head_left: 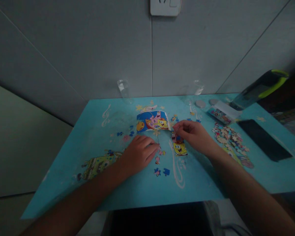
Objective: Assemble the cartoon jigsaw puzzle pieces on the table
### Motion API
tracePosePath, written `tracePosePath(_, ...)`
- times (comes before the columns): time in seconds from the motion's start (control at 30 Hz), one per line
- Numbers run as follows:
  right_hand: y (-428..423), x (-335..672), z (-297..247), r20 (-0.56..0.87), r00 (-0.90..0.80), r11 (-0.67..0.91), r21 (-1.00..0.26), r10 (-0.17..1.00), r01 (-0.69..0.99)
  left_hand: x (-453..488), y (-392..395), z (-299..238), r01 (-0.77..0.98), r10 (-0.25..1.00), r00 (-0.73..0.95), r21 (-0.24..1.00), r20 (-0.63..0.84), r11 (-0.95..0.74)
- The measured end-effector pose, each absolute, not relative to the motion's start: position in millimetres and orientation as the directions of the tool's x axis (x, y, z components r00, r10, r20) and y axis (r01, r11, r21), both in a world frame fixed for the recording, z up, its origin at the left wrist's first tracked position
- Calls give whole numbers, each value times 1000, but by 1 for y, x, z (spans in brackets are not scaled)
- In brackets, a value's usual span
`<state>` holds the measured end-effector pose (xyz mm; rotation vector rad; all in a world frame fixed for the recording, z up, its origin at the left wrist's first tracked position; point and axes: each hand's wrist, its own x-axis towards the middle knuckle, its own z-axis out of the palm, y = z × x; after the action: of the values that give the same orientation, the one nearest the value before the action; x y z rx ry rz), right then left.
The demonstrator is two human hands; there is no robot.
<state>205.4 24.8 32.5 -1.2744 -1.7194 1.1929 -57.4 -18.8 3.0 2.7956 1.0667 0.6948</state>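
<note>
My left hand (141, 153) rests on the table, fingers stretched out, with its fingertips by a few pink jigsaw pieces (159, 152). My right hand (191, 133) is closed in a pinch on a small jigsaw piece that its fingertips mostly hide. Just below them lies a joined strip of puzzle (180, 149) with a yellow cartoon face. A curved picture card (153, 121) of cartoon figures in a boat stands out behind both hands. Two loose blue pieces (166, 171) lie nearer the front edge, and several more (120, 133) are left of the card.
On the right are a heap of loose pieces (231, 137), a dark flat phone-like object (264, 139), an open small box (222, 113) and a tilted bottle (259, 88). Clear cups (124, 89) stand against the wall. A yellow cartoon shape (98, 166) lies by my left forearm.
</note>
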Motion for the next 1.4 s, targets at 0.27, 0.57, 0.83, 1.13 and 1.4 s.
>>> tracePosePath(0.27,25,206,38,41,-235,125,-925,971,358,-104,8,23,782,672,548,-21,498,-623)
tracePosePath(0.57,26,207,35,51,-241,145,-911,969,386,-129,23,28,837,607,441,-58,661,-545)
tracePosePath(0.83,24,205,35,20,-265,119,-924,964,363,-124,19,30,789,514,471,-82,717,-608)
tracePosePath(1.13,22,204,33,-47,-289,51,-945,956,322,-124,19,29,800,509,436,-60,742,-597)
tracePosePath(1.4,21,204,33,-37,-306,77,-933,951,351,-121,17,23,566,489,747,-43,450,-824)
